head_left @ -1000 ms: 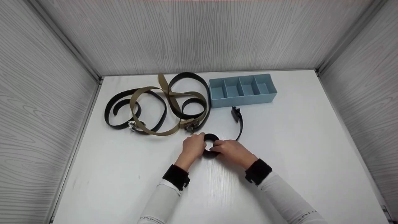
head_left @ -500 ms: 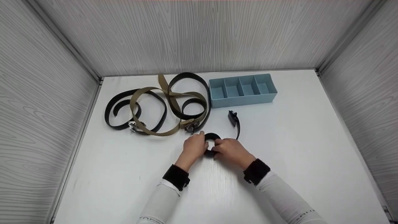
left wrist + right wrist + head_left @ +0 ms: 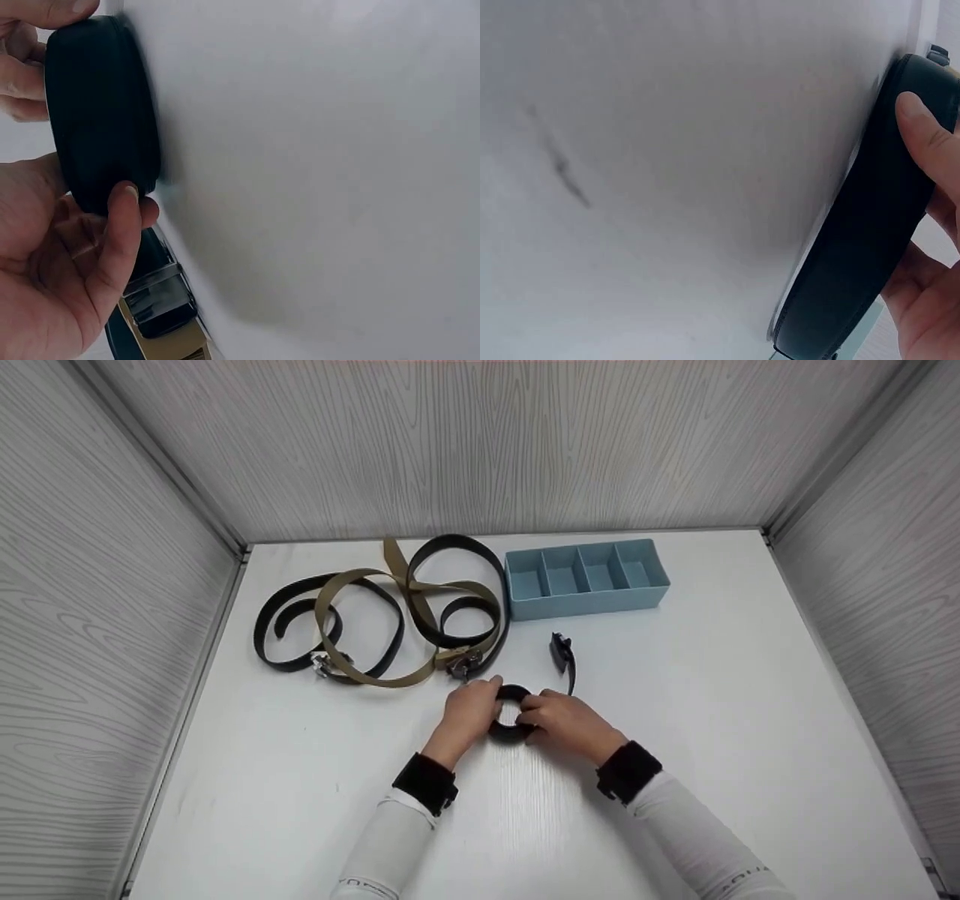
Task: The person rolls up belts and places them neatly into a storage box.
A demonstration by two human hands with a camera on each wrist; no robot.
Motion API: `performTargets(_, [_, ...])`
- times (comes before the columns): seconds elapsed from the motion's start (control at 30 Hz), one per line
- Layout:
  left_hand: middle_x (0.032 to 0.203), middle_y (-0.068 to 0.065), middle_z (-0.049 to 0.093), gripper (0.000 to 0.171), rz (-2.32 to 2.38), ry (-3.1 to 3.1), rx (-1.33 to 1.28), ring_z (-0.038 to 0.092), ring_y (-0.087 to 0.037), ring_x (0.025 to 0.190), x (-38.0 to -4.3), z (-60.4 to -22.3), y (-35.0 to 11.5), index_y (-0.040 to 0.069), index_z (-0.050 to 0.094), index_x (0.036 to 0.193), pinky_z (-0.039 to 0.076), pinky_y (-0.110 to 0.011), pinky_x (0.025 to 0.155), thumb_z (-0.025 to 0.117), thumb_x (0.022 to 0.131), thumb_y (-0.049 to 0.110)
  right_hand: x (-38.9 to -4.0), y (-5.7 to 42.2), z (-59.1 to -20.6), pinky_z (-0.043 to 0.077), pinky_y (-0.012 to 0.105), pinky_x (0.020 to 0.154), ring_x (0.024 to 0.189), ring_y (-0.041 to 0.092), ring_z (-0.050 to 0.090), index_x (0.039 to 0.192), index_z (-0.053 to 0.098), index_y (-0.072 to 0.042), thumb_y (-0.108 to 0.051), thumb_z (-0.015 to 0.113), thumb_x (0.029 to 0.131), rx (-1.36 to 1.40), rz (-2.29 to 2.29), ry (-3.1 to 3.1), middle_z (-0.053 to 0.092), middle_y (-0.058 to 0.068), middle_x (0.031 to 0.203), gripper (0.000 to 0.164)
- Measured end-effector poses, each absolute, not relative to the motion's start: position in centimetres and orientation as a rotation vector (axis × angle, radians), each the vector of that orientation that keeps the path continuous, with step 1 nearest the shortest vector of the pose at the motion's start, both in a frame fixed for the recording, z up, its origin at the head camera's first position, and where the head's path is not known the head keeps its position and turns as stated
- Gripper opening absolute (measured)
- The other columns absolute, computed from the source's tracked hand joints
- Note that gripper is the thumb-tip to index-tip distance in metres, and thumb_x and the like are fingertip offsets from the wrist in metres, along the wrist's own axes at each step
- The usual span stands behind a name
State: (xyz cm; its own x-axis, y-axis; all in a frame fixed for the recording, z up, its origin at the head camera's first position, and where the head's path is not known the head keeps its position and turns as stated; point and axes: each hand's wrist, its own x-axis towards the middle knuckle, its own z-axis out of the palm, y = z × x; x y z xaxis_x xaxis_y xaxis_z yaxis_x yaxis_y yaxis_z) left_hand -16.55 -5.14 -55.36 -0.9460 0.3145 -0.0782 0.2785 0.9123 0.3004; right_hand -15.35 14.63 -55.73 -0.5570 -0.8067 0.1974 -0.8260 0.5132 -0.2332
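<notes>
A black belt (image 3: pixel 510 733) is rolled into a ring standing on its edge on the white table, between both hands. My left hand (image 3: pixel 471 711) pinches the ring's left side; in the left wrist view its fingertips press the outside of the roll (image 3: pixel 101 112). My right hand (image 3: pixel 566 721) grips the right side, fingers reaching inside the ring. Its thumb lies along the outer face of the strap (image 3: pixel 862 217) in the right wrist view. The belt's loose end runs out beyond the right hand to a dark buckle (image 3: pixel 559 651).
Left of the hands lie two more black belts (image 3: pixel 264 619) (image 3: pixel 501 577) and a tan belt (image 3: pixel 324 622), loosely looped and overlapping, with metal buckles. A blue tray (image 3: pixel 592 604) with several compartments stands at the back. Grey wood-grain walls (image 3: pixel 450 450) enclose the table.
The buckle end has been drawn nearer the hands and slightly left. My right hand has shifted a little at the ring, while my left hand has stayed nearly in place.
</notes>
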Motion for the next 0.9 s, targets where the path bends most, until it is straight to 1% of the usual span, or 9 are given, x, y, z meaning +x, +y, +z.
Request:
performTargets(0.1, [0.096,-0.014,0.067,0.019,0.437,2.963,0.495,0.066,-0.034,0.083,-16.46,-55.77,-5.2,0.008,0.063,0.108,0.052,-0.047,0.066,0.065,0.093,0.02,-15.19,14.29,-56.09,0.048,0.035,0.065,0.074,0.022,0.056,0.091,0.075,-0.017,-0.035,0.08,0.074,1.442,0.433,-2.656,0.061,0.0,0.089,0.026])
performTargets(0.2, [0.093,-0.015,0.066,0.021,0.462,2.988,0.463,0.066,-0.035,0.079,-16.17,-56.11,-5.23,0.005,0.062,0.104,0.052,-0.047,0.064,0.066,0.093,0.023,-14.97,13.99,-56.36,0.047,0.036,0.06,0.069,0.024,0.055,0.089,0.074,-0.018,-0.041,0.077,0.073,1.419,0.389,-2.623,0.06,0.001,0.086,0.028])
performTargets(0.37, [0.089,-0.018,0.066,0.025,0.471,3.02,0.429,0.066,-0.037,0.076,-15.76,-56.12,-5.21,0.0,0.06,0.1,0.052,-0.048,0.064,0.069,0.09,0.022,-14.81,13.9,-56.59,0.045,0.037,0.055,0.064,0.024,0.054,0.089,0.074,-0.02,-0.043,0.079,0.072,1.383,0.371,-2.579,0.059,-0.001,0.082,0.029])
performTargets(0.47, [0.091,-0.017,0.066,0.025,0.427,3.017,0.45,0.066,-0.037,0.077,-15.76,-56.03,-5.25,0.0,0.06,0.104,0.052,-0.047,0.065,0.068,0.09,0.019,-14.94,14.07,-56.61,0.047,0.037,0.059,0.067,0.024,0.056,0.093,0.075,-0.02,-0.04,0.08,0.072,1.415,0.378,-2.572,0.061,0.0,0.085,0.03])
performTargets(0.57, [0.095,-0.016,0.067,0.026,0.393,3.005,0.473,0.067,-0.036,0.08,-15.93,-55.95,-5.4,0.001,0.061,0.109,0.052,-0.047,0.066,0.067,0.091,0.019,-15.18,14.45,-56.4,0.05,0.035,0.068,0.077,0.023,0.061,0.098,0.076,-0.017,-0.033,0.083,0.071,1.45,0.429,-2.593,0.064,0.0,0.094,0.032])
performTargets(0.63, [0.096,-0.015,0.067,0.026,0.38,2.997,0.487,0.067,-0.035,0.081,-16.1,-55.93,-5.55,0.003,0.061,0.111,0.052,-0.046,0.066,0.067,0.092,0.02,-15.34,14.72,-56.19,0.051,0.035,0.074,0.085,0.023,0.062,0.1,0.076,-0.014,-0.027,0.084,0.07,1.471,0.476,-2.61,0.065,0.001,0.1,0.034])
performTargets(0.7, [0.097,-0.013,0.068,0.026,0.382,2.997,0.502,0.067,-0.035,0.082,-16.28,-55.96,-5.65,0.005,0.061,0.11,0.052,-0.047,0.065,0.067,0.092,0.022,-15.49,14.82,-56.04,0.051,0.034,0.078,0.09,0.022,0.062,0.101,0.076,-0.013,-0.024,0.084,0.07,1.491,0.521,-2.615,0.065,0.001,0.102,0.034])
performTargets(0.77, [0.095,-0.012,0.068,0.024,0.393,2.999,0.508,0.067,-0.034,0.082,-16.41,-55.98,-5.7,0.007,0.061,0.108,0.052,-0.047,0.064,0.067,0.092,0.024,-15.61,14.77,-56.05,0.05,0.033,0.077,0.089,0.022,0.061,0.1,0.076,-0.012,-0.023,0.083,0.072,1.517,0.536,-2.602,0.065,0.0,0.1,0.03])
performTargets(0.9, [0.092,-0.013,0.068,0.023,0.429,3.011,0.487,0.066,-0.034,0.08,-16.35,-56.01,-5.58,0.007,0.061,0.102,0.051,-0.047,0.062,0.068,0.092,0.026,-15.72,14.43,-56.15,0.049,0.032,0.071,0.082,0.022,0.059,0.093,0.077,-0.014,-0.025,0.082,0.073,1.533,0.532,-2.564,0.065,0.0,0.093,0.024])
